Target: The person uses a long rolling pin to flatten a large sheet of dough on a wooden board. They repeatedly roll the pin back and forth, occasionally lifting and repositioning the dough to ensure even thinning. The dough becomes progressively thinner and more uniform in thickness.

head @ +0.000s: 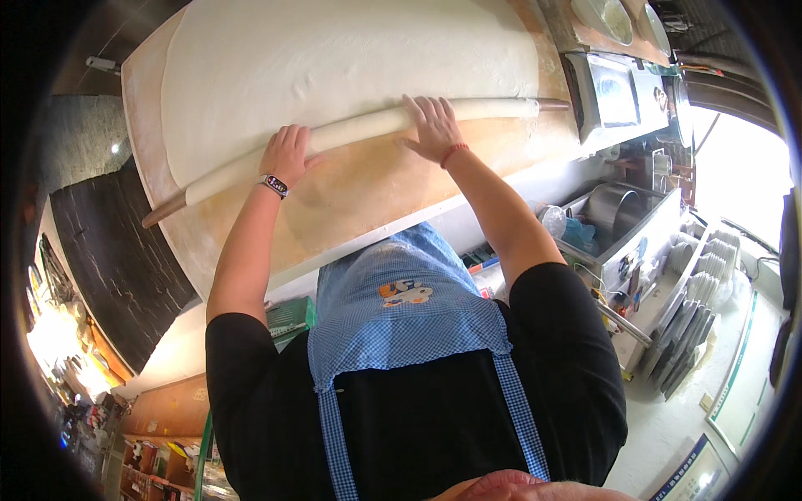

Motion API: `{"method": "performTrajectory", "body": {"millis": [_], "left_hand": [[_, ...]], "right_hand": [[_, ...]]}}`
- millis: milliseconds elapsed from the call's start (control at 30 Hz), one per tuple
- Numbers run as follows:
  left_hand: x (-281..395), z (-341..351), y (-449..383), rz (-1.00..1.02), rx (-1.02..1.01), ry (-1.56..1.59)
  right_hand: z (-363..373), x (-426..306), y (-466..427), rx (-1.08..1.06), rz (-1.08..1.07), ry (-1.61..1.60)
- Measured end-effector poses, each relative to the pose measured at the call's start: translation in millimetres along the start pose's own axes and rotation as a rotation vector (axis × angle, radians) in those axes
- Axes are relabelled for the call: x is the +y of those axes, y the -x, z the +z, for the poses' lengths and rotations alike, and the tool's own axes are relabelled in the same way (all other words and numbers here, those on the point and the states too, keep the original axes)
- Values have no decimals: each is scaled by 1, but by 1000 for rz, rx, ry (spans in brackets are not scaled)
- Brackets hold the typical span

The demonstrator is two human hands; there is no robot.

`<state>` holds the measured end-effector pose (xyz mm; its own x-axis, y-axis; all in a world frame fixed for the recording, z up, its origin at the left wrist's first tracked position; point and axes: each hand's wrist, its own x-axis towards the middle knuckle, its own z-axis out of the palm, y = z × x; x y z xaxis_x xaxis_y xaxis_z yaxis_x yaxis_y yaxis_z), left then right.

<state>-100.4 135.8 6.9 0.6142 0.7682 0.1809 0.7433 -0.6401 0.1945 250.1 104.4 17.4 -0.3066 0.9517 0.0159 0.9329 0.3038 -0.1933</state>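
A broad, thin sheet of pale dough (351,56) covers much of a floured wooden board (351,194). Its near edge is wrapped around a long wooden rolling pin (168,210), whose bare tapered ends stick out on both sides. My left hand (289,153) lies on the dough-wrapped pin left of its middle, fingers over the top and thumb on the near side. Right of the middle, my right hand (433,128) rests on the same roll with its fingers over it and the thumb pointing left. Neither hand closes fully around the pin. Small wrinkles mark the sheet beyond the hands.
Bowls (604,19) stand at the upper right, beside a metal-topped unit (611,94). Lower right are a sink (626,219) holding a large metal pot and a rack of stacked plates (714,269). A dark panel (119,257) is left of the board; a green basket (294,316) sits below it.
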Motion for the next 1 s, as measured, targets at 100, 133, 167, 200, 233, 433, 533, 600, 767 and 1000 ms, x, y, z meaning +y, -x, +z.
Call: {"method": "performTrajectory", "body": {"millis": [100,133,167,200,233,433,533,600,767,1000], "left_hand": [[-13,6,-13,-221,-171,-88],[-14,8,-16,-252,-192,-108],[-13,10,-19,-284,-212,-127],[-13,11,-19,-322,-236,-152],[-15,16,-13,-299,-227,-161],[25,18,43,-257,-276,-113],[54,29,70,-249,-282,-47],[73,25,77,-263,-313,19],[119,12,118,-470,-167,47],[203,29,162,-692,7,-20]], "right_hand": [[-13,4,-41,-121,62,25],[-17,5,-48,-165,82,44],[-17,8,-49,-191,69,58],[-14,10,-51,-218,49,67],[-12,12,-52,-241,34,77],[1,16,14,-219,-137,55],[-6,28,43,-366,-182,-41],[-22,54,38,-600,-132,-171],[-167,220,-68,481,68,-6],[-257,424,-126,68,600,313]]}}
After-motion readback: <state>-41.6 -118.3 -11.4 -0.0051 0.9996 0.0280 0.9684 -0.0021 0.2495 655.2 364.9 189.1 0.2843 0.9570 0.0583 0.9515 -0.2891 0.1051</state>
